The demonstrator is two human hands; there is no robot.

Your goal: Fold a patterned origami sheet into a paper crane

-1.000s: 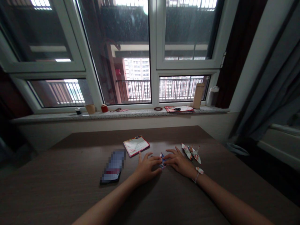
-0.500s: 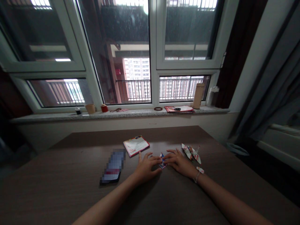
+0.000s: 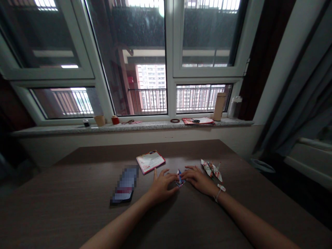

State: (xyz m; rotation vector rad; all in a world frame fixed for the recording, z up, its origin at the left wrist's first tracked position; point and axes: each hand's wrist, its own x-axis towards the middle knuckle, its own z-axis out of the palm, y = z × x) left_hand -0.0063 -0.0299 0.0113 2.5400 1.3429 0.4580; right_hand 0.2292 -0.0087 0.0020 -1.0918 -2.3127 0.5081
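A small piece of folded paper [image 3: 180, 180], printed in blue, white and red, lies on the table between my hands. My left hand [image 3: 162, 186] holds its left edge with the fingertips, thumb low and index finger above. From the other side, the fingertips of my right hand [image 3: 197, 180] press on its right part. Fingers cover some of the paper, so its full shape is hidden. Beyond my right hand rest folded paper pieces [image 3: 212, 170] with printed patterns. A stack of printed paper sheets [image 3: 150, 161] lies just past my left hand.
A phone [image 3: 125, 185], blurred out, lies left of my left hand on the brown table [image 3: 64, 207]. Along the windowsill [image 3: 153, 126] stand a paper cup [image 3: 99, 120], a tan flask [image 3: 219, 106], a clear bottle [image 3: 235, 107], and scissors [image 3: 195, 120] on red paper.
My right fingers have shifted slightly on the folded paper, showing a little more of its blue part. My left hand stays almost where it was.
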